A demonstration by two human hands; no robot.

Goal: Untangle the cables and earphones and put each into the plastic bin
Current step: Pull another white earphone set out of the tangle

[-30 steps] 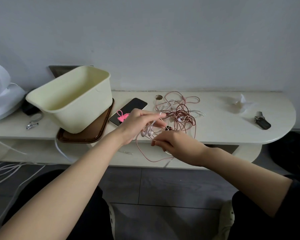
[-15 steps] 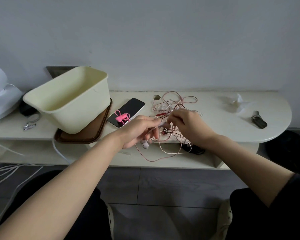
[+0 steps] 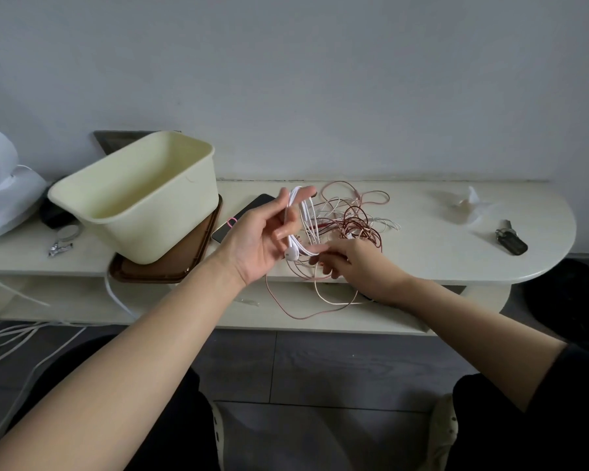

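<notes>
"Where are the white earphones (image 3: 291, 254)?"

"Right of the plastic bin (image 3: 140, 198), looped over the left hand (image 3: 262, 239), fingers curled round the cord. It runs into the tangle of cables (image 3: 354, 220). Light, limp, thin: grip the cord, pull gently."

"Right hand (image 3: 351, 263)?"

"In the tangle; whether it pinches anything, I can't tell. No readable writing."

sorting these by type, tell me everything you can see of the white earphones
The earphones are a thin white cord, glossy like plastic, with one white bud showing at its low end. The cord runs in loops over the raised fingers of the left hand, which holds it above the table. Strands trail right into the tangle of pink and dark red cables, not yet free. The right hand touches the cord beside the bud; whether it pinches is unclear.
</notes>
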